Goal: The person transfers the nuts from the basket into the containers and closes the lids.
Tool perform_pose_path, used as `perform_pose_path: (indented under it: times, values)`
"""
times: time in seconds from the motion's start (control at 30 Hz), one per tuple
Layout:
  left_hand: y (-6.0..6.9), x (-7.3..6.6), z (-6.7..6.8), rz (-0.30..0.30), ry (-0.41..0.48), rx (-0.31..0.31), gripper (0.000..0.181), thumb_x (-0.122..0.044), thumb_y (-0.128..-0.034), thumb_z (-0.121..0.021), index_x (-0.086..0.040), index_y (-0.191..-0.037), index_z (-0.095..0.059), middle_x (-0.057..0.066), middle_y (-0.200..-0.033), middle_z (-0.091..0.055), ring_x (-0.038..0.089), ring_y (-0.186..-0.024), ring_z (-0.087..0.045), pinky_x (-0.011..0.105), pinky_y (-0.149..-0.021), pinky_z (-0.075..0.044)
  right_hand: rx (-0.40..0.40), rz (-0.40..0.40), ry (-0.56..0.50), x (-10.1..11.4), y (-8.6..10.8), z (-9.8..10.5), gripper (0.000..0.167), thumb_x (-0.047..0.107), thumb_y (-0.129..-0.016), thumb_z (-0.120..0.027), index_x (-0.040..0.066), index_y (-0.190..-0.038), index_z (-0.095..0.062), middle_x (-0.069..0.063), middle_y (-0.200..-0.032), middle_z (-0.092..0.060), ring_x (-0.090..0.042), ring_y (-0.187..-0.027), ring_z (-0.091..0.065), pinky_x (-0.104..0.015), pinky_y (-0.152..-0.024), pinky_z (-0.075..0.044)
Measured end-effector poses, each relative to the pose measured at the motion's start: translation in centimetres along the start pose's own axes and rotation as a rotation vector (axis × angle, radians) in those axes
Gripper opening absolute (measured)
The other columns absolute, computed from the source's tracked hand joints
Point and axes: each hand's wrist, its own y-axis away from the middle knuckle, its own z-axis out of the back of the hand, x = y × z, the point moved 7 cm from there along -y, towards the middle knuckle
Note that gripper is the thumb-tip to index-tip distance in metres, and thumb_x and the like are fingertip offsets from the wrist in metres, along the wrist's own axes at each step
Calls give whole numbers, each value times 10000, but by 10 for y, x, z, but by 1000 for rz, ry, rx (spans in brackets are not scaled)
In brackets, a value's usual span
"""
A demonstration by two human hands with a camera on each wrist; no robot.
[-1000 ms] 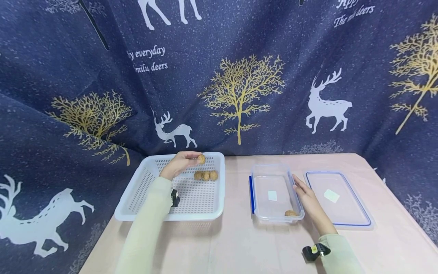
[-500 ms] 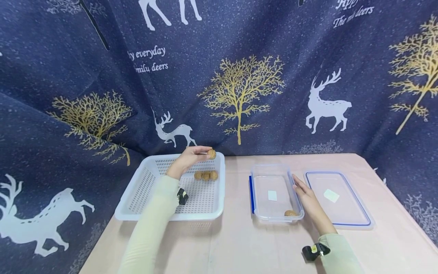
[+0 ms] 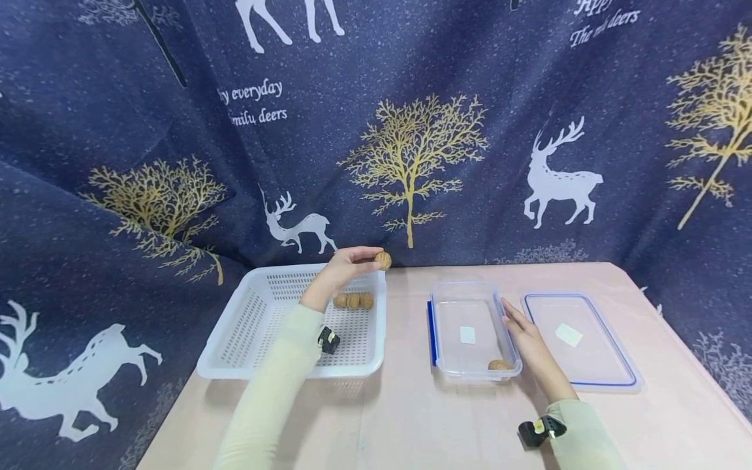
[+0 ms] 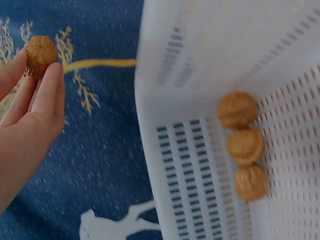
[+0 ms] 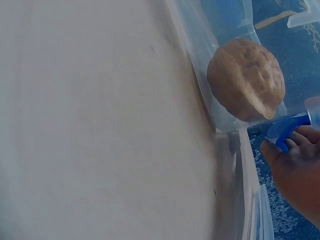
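My left hand (image 3: 346, 266) pinches a walnut (image 3: 383, 261) between thumb and fingertips, above the back right corner of the white slotted basket (image 3: 211, 356). The left wrist view shows that walnut (image 4: 41, 56) held beyond the basket rim. Three more walnuts (image 3: 353, 301) sit in a row inside the basket, near its back right. My right hand (image 3: 531, 343) rests along the right side of a clear plastic container (image 3: 464, 375), its fingers fairly straight. One walnut (image 3: 499, 365) lies in the container's front right corner. The right wrist view shows the hand (image 5: 300, 170) against a blue side flap (image 5: 287, 131).
The container's clear lid (image 3: 587, 356), with a blue seal, lies flat to the right of the right hand. A blue flap (image 3: 433, 334) hangs on the container's left side. A dark blue cloth (image 3: 470, 196) with deer and trees hangs behind the pale pink table (image 3: 405, 418).
My left hand has moved right with the pinched walnut, from over the basket's inside to its back right corner, rising slightly. The right hand and the container have stayed put.
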Motion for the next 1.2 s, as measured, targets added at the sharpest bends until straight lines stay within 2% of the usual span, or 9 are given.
perform_pose_path:
  times: [0.2,0.47,0.7,0.87,1.03,1.2]
  values:
    - [2,-11,-18,-22,-41,25,405,-124,-894,-687,-75,-1288,-609,71,-1294,-610,190,-1169,-568,346,-1023,-441,-9,23,13,1,1,-1,552,301,-1055,-327,98,-1538,-155,-209,-1576,-106,-453,-1426,-71,-642,-1120,-76]
    - [2,-23,-39,-77,25,51,382,-88,-895,-677,-57,-1271,-617,89,-1240,-641,183,-1112,-602,318,-976,-481,-13,26,5,2,2,-1,553,303,-1054,-334,96,-1537,-162,-213,-1571,-127,-459,-1417,-117,-630,-1126,-92]
    - [2,-36,-56,-63,68,40,412,-125,-883,-701,-91,-1284,-615,51,-1263,-633,166,-1132,-593,292,-975,-479,-4,12,10,1,3,-1,548,288,-1057,-328,104,-1540,-147,-220,-1570,-121,-461,-1413,-132,-626,-1125,-106]
    - [5,-46,-67,-59,102,53,415,-146,-886,-703,-121,-1291,-614,18,-1289,-616,154,-1158,-578,278,-972,-481,-2,16,13,0,2,-1,547,279,-1057,-327,93,-1538,-145,-221,-1569,-119,-461,-1414,-127,-623,-1127,-107]
    - [4,-51,-77,-53,135,50,417,-162,-879,-714,-134,-1285,-621,8,-1280,-620,150,-1148,-580,277,-962,-487,1,21,17,-1,0,-1,539,264,-1059,-319,93,-1539,-142,-225,-1568,-116,-463,-1414,-122,-630,-1123,-108]
    - [4,-53,-88,-80,148,59,412,-152,-883,-709,-119,-1284,-622,22,-1276,-620,152,-1141,-581,283,-964,-485,5,39,-2,-1,0,-1,537,249,-1059,-325,87,-1538,-144,-231,-1568,-108,-465,-1416,-109,-634,-1122,-104]
